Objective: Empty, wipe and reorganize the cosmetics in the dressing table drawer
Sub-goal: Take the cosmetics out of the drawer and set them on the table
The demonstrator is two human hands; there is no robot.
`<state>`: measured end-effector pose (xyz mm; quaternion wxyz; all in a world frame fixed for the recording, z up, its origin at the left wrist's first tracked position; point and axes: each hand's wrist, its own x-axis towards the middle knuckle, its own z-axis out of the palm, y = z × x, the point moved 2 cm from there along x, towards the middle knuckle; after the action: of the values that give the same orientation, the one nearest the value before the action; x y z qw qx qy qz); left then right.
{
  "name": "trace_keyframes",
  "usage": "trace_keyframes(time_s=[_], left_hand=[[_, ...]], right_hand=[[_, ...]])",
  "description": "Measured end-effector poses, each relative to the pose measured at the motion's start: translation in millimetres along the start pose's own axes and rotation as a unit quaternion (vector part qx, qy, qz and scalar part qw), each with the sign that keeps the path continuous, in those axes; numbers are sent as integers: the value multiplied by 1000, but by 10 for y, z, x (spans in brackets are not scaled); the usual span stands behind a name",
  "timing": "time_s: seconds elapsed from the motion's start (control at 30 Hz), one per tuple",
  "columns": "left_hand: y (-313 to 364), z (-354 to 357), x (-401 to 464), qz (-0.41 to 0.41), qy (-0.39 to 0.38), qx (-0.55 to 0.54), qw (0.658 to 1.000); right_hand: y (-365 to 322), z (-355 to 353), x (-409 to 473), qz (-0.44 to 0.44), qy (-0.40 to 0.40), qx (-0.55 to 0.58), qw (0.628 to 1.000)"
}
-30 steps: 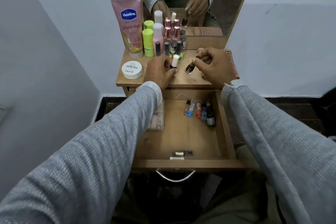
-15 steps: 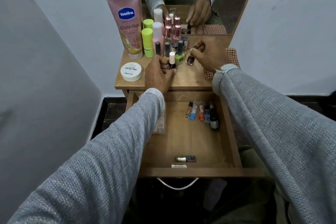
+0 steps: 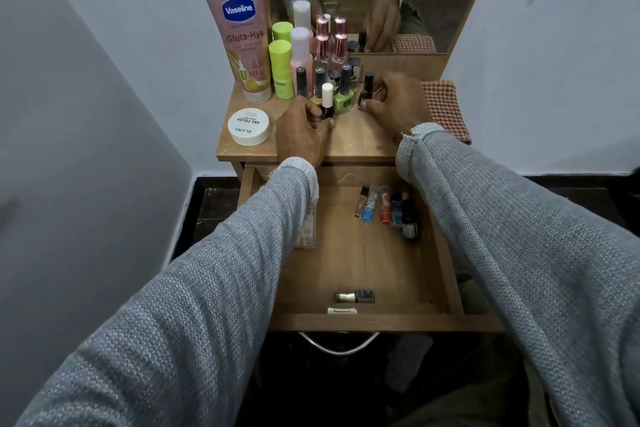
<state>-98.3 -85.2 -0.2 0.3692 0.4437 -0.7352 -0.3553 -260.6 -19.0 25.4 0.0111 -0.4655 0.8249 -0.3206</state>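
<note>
Both hands were at the tabletop (image 3: 363, 146), each setting down a small bottle taken out of the drawer (image 3: 367, 263). The left hand (image 3: 304, 135) pinched a dark bottle with a white cap (image 3: 327, 100) low on its body, standing it upright at the front of the cluster of polish bottles, just beside the green bottle (image 3: 343, 99). The right hand (image 3: 391, 104) held a dark bottle with a black cap (image 3: 366, 90) between thumb and fingertips, at the right edge of the same cluster; whether its base already touched the wood was hard to tell.

To do this well, each bottle needed to sit flat before the fingers let go, and the fingers had to draw back toward the person, not sideways, since the neighbours stood close and would topple easily. The drawer was not yet empty: a row of small tubes (image 3: 384, 208) lay at its back right, a gold-capped bottle (image 3: 355, 296) near the front, and a clear flat case (image 3: 306, 229) at the left under the sleeve.
</note>
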Motion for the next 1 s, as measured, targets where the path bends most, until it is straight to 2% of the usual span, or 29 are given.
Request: trace_keyframes(time_s=[0.33,0.5,0.63,0.73,0.87,1.0], left_hand=[[-2,12,-47,-7,2,-13,1000],[-22,20,-143,8,-5,-55,998],[-53,-32,-261,46,-34,-76,995],[-112,-123,-384,79,-88,-82,990],[-217,-256,-573,114,-148,-70,980],[-295,-353,-722,171,-160,-29,972]], right_hand=[[49,14,-7,20,-3,27,999],[9,-192,-198,-47,18,51,997],[18,-388,-430,-75,1,66,995],[50,-483,-633,-69,-45,57,995],[52,-456,-911,-69,-162,-9,984],[77,-294,-1100,-82,-267,-110,954]])
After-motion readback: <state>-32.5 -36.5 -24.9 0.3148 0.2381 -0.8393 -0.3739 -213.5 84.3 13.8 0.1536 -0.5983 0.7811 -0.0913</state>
